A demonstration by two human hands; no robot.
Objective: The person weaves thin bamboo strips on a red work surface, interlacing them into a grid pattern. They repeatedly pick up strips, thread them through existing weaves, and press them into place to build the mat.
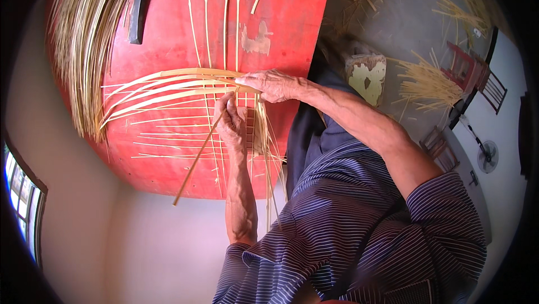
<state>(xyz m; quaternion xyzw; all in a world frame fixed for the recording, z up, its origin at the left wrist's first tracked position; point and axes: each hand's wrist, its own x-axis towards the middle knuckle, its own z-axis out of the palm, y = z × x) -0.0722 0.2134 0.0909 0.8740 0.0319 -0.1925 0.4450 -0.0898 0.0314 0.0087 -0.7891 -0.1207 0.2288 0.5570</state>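
A partly woven lattice of bamboo strips [213,83] lies on a red board, its strips crossing at right angles. My right hand [273,86] reaches in from the right and is closed on the ends of several wide bamboo strips [163,87], which arch up and away to the left. Just below it, my left hand [231,123] is closed around a thin brown stick [196,160] that slants down to the left. The left fingertips are against the lattice's edge. Fingers and strips overlap there, so the exact contact is hidden.
The red board [281,17] fills the upper middle. A thick bundle of long strips [87,51] hangs over its left side, beside a dark flat bar [140,9]. Past the board's right edge are a worn block [366,76], loose strips [429,85] and a standing fan [487,156].
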